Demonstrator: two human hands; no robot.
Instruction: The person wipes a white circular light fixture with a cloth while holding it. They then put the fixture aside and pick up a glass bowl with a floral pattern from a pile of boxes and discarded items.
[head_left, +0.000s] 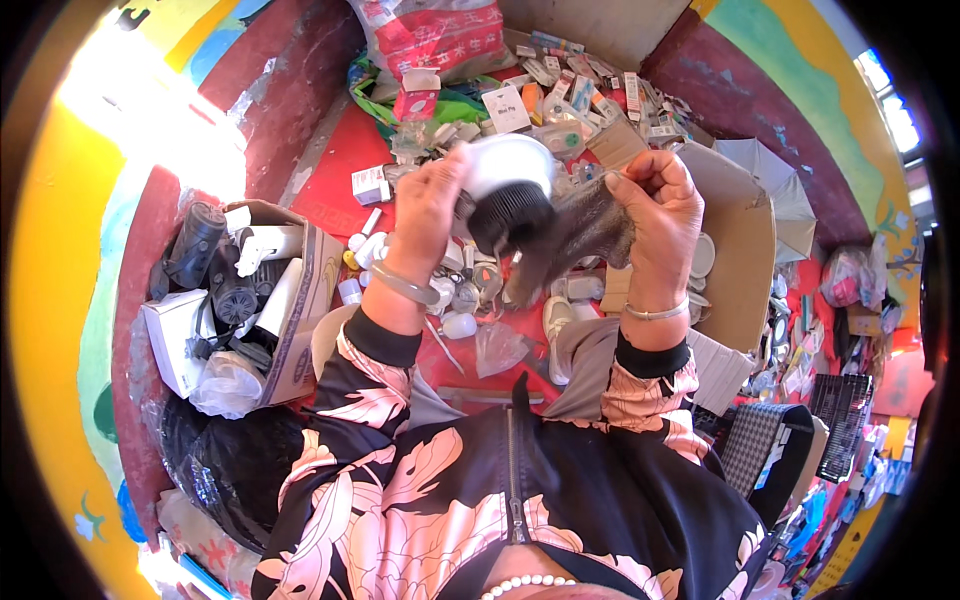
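My left hand [432,205] grips a round object [510,170] by its left side. This has a white, dish-like top over a black ribbed body; motion blur hides its exact kind. From my right hand [660,215], thumb and fingers pinched together, hangs a dark grey-brown piece of thin cloth [592,235]. The cloth stretches left toward the black body, and I cannot tell whether the two touch. Below both hands, small white bulb-like pieces [460,326] and a clear plastic bag [500,350] lie on red sheeting.
A cardboard box [318,290] full of black and white devices stands at my left, above a black plastic bag [225,460]. Another open cardboard box [735,260] is at my right. Small cartons [600,100] pile up ahead, near a red-and-white sack [440,35].
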